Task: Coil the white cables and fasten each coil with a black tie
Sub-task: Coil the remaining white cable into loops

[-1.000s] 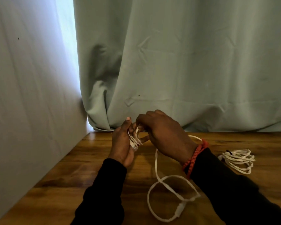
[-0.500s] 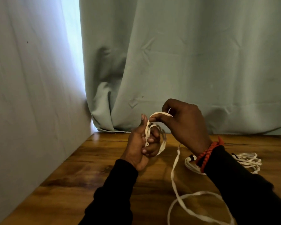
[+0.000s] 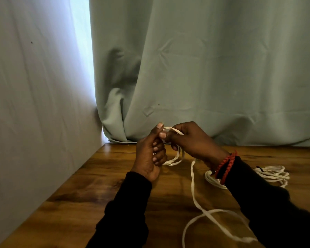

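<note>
Head view, near to far.

Nearest, at 5 o'clock: loose run of the white cable [image 3: 193, 185] lies on the wooden table [image 3: 97, 194] in an open loop, crossing itself once, then rises toward the hands at 12 o'clock of that loop. Part of the loop is hidden under the right sleeve [image 3: 268, 208]. Left sleeve [image 3: 125, 212] enters from 6 o'clock; both sleeves black.

Centre of view: left hand [image 3: 149, 154] upright, thumb pointing up, fingers curled in. Its grip is closed round several turns of the cable; the turns hang out as a small coil at the hand's 3 o'clock, lower edge close to the table; contact with the surface not resolvable.

Right hand [image 3: 191, 142] just beside the left, at its 2 o'clock, fingers touching or nearly so. Grip is a pinch: fingers curled, a flat strand of the cable passes over them near the left thumb. Red braided bracelet [image 3: 225, 167] on the right wrist.

At 3 o'clock of the hands, on the table, partly behind the right wrist: a second white cable coil [image 3: 270, 174], bundled, with a black tie [image 3: 259, 168] showing as a small dark mark on its top edge.

Farthest: pale green curtain [image 3: 204, 68] down to the table's back edge from 11 to 3 o'clock; pale fabric-covered wall [image 3: 34, 104] along 9 o'clock.
</note>
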